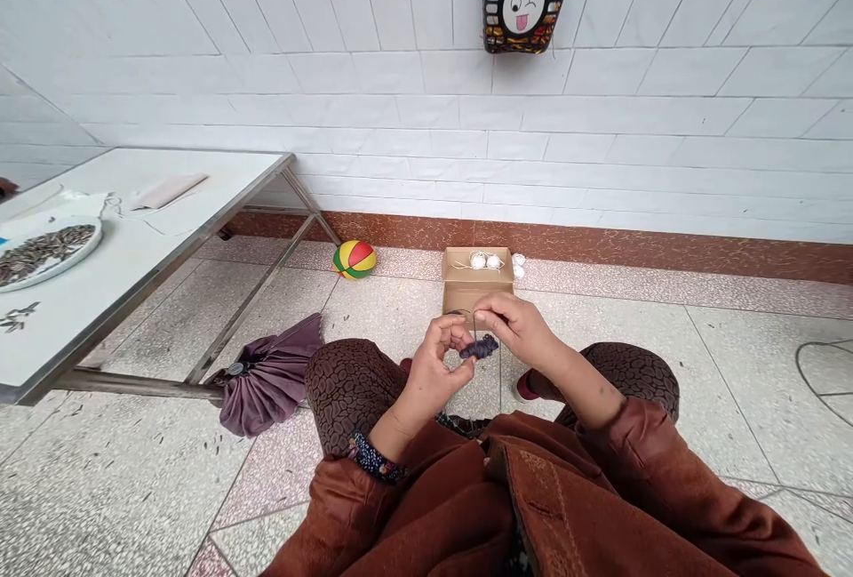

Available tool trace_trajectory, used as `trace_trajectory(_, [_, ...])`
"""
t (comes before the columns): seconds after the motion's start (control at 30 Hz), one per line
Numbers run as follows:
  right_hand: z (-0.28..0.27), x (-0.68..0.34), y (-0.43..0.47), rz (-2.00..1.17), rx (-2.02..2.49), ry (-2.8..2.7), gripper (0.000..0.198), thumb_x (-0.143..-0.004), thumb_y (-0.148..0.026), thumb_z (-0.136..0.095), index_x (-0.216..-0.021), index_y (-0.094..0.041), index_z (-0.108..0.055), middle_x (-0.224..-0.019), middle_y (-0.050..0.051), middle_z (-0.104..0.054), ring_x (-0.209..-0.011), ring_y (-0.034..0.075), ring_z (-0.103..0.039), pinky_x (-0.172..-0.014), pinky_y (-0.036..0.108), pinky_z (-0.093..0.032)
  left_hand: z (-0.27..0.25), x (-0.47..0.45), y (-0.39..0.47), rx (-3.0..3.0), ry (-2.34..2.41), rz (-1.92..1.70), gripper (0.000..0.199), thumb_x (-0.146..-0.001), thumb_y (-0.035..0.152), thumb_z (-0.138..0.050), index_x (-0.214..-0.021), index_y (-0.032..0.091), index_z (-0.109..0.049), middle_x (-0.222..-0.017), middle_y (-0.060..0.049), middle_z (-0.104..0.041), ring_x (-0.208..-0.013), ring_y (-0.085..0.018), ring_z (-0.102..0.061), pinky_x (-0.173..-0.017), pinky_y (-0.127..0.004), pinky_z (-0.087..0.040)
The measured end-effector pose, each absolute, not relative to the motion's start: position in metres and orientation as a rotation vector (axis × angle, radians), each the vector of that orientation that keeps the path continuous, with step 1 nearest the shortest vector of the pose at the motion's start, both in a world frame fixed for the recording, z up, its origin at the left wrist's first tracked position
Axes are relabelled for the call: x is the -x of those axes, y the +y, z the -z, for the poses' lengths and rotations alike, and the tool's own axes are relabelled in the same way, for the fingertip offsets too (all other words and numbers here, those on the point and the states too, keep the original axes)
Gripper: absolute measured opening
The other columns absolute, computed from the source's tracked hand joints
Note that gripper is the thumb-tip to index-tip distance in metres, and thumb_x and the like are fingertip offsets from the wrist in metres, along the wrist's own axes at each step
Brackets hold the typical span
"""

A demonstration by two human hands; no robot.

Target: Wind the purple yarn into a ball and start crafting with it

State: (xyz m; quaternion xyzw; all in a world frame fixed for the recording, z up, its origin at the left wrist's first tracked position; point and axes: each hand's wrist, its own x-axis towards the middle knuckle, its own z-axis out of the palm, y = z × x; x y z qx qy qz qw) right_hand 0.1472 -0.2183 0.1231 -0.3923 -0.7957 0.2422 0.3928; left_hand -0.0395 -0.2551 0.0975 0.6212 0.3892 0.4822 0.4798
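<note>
A small bundle of dark purple yarn [479, 347] is held between the thumb and fingers of my left hand [436, 364], above the floor between my knees. Just to the upper right, my right hand [523, 326] pinches a thin dark strand [475, 323] that rises from the bundle. Beyond my hands lies an open cardboard box [477, 268] with white balls of string [486, 261] in its far part. My hands hide some of its near part.
Left stands a white table [253, 172] with a plate [93, 248] of sunflower seeds and a folded cloth [170, 191]. Below are a purple umbrella [273, 377] and a coloured ball [354, 260]. A black basket [529, 4] hangs on the tiled wall. More white balls [519, 266] sit beside the box.
</note>
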Motion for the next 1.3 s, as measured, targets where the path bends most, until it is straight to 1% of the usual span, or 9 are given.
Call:
trace_trajectory(0.1, [-0.099,-0.144,-0.216,-0.660,1.086,-1.969,0.022,-0.103,-0.029,-0.047,-0.091,-0.021,-0.063,-0.082,0.002,-0.067,-0.077,0.016,-0.063,-0.073,0.028,-0.048,-0.106,0.040,-0.257,-1.409,0.896,-1.172,0.051,-0.078,0.013,-0.066,-0.124,0.023,-0.048,-0.091,0.002,-0.060,-0.086,-0.012,-0.059,-0.084,-0.029,-0.046])
trace_trajectory(0.27, [-0.069,-0.134,-0.242,-0.681,1.125,-2.161,0.022,-0.103,-0.027,-0.046,-0.088,-0.020,-0.061,-0.080,0.003,-0.066,-0.073,0.017,-0.063,-0.067,0.027,-0.047,-0.100,0.042,-0.249,-1.260,0.998,-1.284,0.043,-0.077,0.016,-0.067,-0.116,0.022,-0.051,-0.089,0.002,-0.060,-0.082,-0.012,-0.060,-0.080,-0.027,-0.047])
trace_trajectory(0.4, [-0.081,-0.135,-0.261,-0.603,0.951,-2.323,0.023,-0.105,-0.029,-0.045,-0.094,-0.020,-0.062,-0.086,0.004,-0.069,-0.077,0.017,-0.064,-0.070,0.028,-0.048,-0.088,0.044,-0.242,-1.291,1.143,-1.349,0.041,-0.071,0.012,-0.067,-0.109,0.020,-0.053,-0.086,0.002,-0.059,-0.082,-0.012,-0.060,-0.082,-0.028,-0.048])
trace_trajectory(0.57, [-0.118,-0.143,-0.259,-0.539,0.855,-2.279,0.024,-0.105,-0.032,-0.045,-0.098,-0.020,-0.065,-0.086,0.005,-0.070,-0.078,0.017,-0.065,-0.071,0.028,-0.049,-0.088,0.045,-0.247,-1.446,1.172,-1.252,0.040,-0.071,0.009,-0.065,-0.108,0.020,-0.056,-0.084,0.002,-0.060,-0.078,-0.012,-0.058,-0.077,-0.027,-0.047])
trace_trajectory(0.7, [-0.129,-0.145,-0.236,-0.561,0.920,-2.141,0.024,-0.105,-0.032,-0.046,-0.098,-0.022,-0.067,-0.091,0.005,-0.071,-0.085,0.017,-0.066,-0.077,0.029,-0.050,-0.098,0.041,-0.256,-1.496,1.011,-1.140,0.046,-0.072,0.009,-0.065,-0.115,0.021,-0.055,-0.084,0.003,-0.058,-0.078,-0.012,-0.057,-0.077,-0.028,-0.046])
trace_trajectory(0.93, [-0.087,-0.141,-0.226,-0.687,1.128,-1.921,0.026,-0.104,-0.033,-0.045,-0.088,-0.021,-0.062,-0.078,0.002,-0.066,-0.071,0.016,-0.062,-0.068,0.026,-0.046,-0.104,0.042,-0.258,-1.202,0.837,-1.148,0.054,-0.076,0.014,-0.070,-0.127,0.023,-0.055,-0.088,0.002,-0.058,-0.081,-0.011,-0.055,-0.079,-0.025,-0.043])
trace_trajectory(1.0, [-0.073,-0.139,-0.235,-0.723,1.152,-1.964,0.024,-0.103,-0.032,-0.045,-0.088,-0.021,-0.061,-0.076,0.001,-0.065,-0.070,0.016,-0.061,-0.066,0.026,-0.045,-0.098,0.043,-0.255,-1.071,0.840,-1.197,0.050,-0.076,0.017,-0.073,-0.124,0.023,-0.060,-0.090,0.001,-0.059,-0.082,-0.011,-0.055,-0.079,-0.025,-0.043])
trace_trajectory(1.13, [-0.060,-0.136,-0.252,-0.730,1.115,-2.162,0.023,-0.104,-0.030,-0.044,-0.090,-0.021,-0.060,-0.081,0.002,-0.065,-0.074,0.017,-0.062,-0.070,0.027,-0.046,-0.088,0.043,-0.249,-0.931,0.911,-1.271,0.028,-0.074,0.023,-0.075,-0.101,0.020,-0.070,-0.097,-0.003,-0.066,-0.089,-0.014,-0.059,-0.086,-0.028,-0.044])
trace_trajectory(1.3, [-0.079,-0.139,-0.259,-0.635,0.950,-2.304,0.022,-0.105,-0.030,-0.045,-0.094,-0.020,-0.062,-0.085,0.004,-0.068,-0.077,0.016,-0.063,-0.071,0.027,-0.047,-0.088,0.043,-0.246,-1.059,1.069,-1.225,0.023,-0.071,0.018,-0.072,-0.095,0.019,-0.070,-0.097,-0.004,-0.069,-0.092,-0.016,-0.062,-0.091,-0.031,-0.045])
